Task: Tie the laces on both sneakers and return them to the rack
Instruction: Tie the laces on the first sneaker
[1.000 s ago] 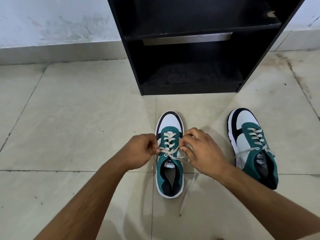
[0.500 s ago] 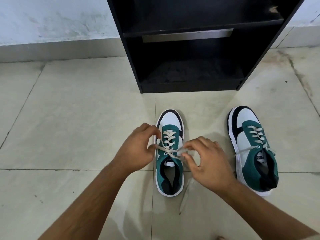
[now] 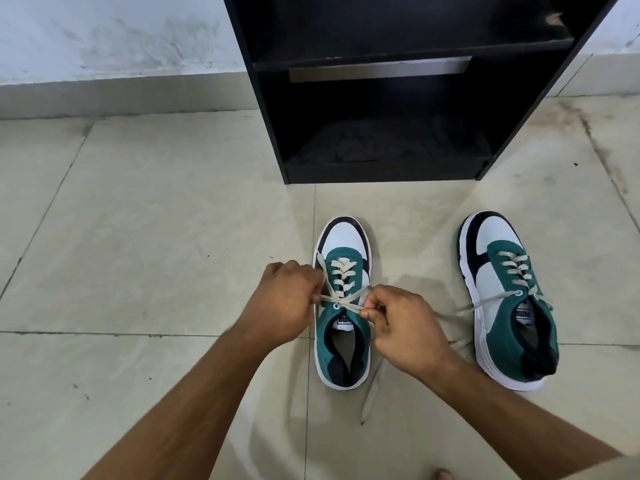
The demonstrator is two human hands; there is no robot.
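Two green, white and navy sneakers stand on the tiled floor, toes toward the rack. The left sneaker [image 3: 343, 306] lies between my hands. My left hand [image 3: 287, 299] pinches one beige lace end at the shoe's left side. My right hand [image 3: 401, 327] pinches the other end at its right side. The laces [image 3: 341, 301] cross taut over the tongue. The right sneaker [image 3: 509, 299] stands apart to the right, its lace ends loose and trailing onto the floor.
A black shoe rack [image 3: 384, 168] stands just beyond the sneakers, with its bottom shelf open and dark. A white wall with a skirting strip [image 3: 114, 95] runs behind on the left. Beige floor tiles [image 3: 156, 237] spread to the left.
My hands have pulled apart from over the shoe to its two sides, drawing the crossed laces tight. My left hand closed into a fist on its lace end.
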